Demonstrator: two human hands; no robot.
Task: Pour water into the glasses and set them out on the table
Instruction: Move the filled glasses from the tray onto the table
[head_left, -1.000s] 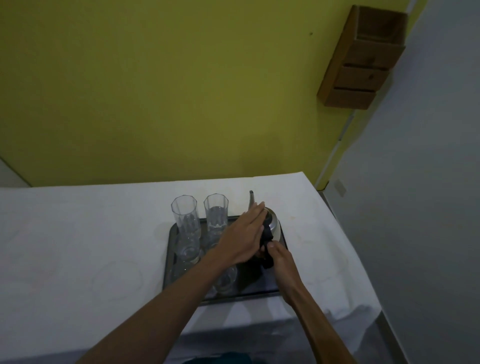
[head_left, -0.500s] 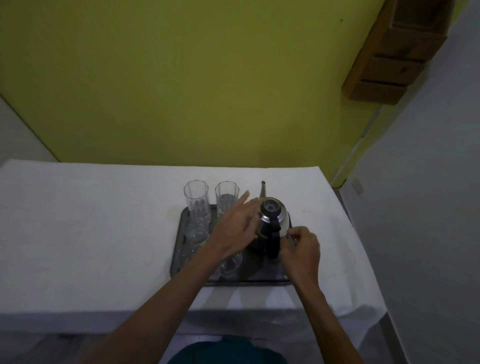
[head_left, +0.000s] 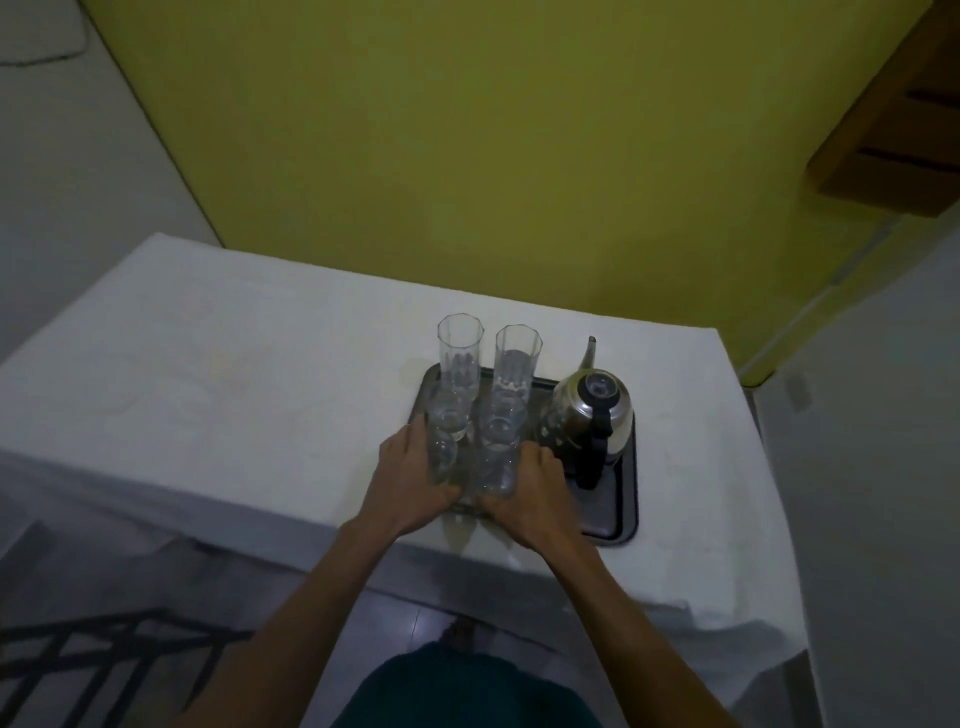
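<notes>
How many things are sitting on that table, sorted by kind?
Glasses: 4, two at the back and two at the front
Kettle: 1
Tray: 1
Total: 6

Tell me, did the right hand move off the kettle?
Yes. The right hand left the kettle handle and went left across the tray, now around a near glass.
</notes>
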